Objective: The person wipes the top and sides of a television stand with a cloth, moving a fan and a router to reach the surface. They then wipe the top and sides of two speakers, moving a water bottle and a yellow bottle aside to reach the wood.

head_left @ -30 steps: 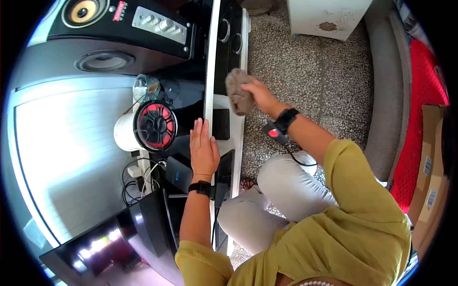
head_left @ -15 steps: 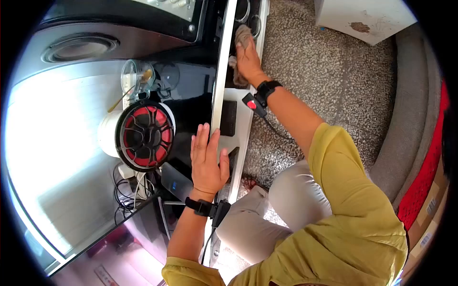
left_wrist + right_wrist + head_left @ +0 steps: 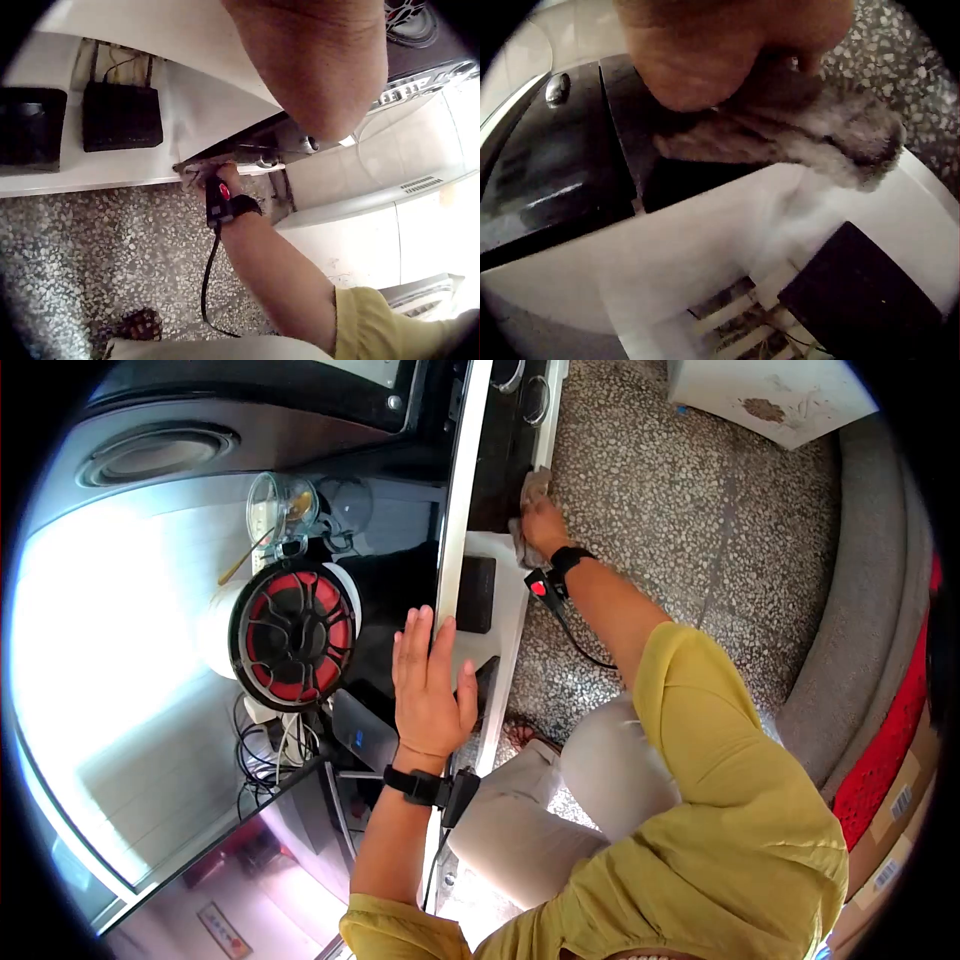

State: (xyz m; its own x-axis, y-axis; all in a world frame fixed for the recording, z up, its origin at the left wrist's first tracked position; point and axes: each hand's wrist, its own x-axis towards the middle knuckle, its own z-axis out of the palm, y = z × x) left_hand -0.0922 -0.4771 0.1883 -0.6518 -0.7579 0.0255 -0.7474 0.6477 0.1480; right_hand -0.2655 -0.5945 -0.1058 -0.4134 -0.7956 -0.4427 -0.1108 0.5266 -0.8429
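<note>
My right hand point(image 3: 546, 528) grips a fuzzy grey-brown cloth point(image 3: 537, 482) at the outer edge of the low cabinet, beside its dark drawer front point(image 3: 505, 470). In the right wrist view the bunched cloth point(image 3: 847, 142) lies along the white ledge point(image 3: 705, 240), under the hand. My left hand point(image 3: 430, 695) rests with straight fingers on the cabinet's top edge point(image 3: 455, 540), holding nothing. A black router-like box point(image 3: 121, 116) stands on the open shelf below that edge.
On the cabinet top are a round red-and-black speaker point(image 3: 295, 635), glass jars point(image 3: 280, 505), tangled cables point(image 3: 262, 760), a dark blue box point(image 3: 362, 730) and a screen point(image 3: 230, 890). A large speaker point(image 3: 160, 455) stands farther along. Speckled floor point(image 3: 640, 510) and a grey sofa point(image 3: 860, 580) lie right.
My right hand carried the cloth from above the floor onto the drawer front, then back down toward the ledge's outer edge. The left hand stayed on the cabinet edge, thumb now spread.
</note>
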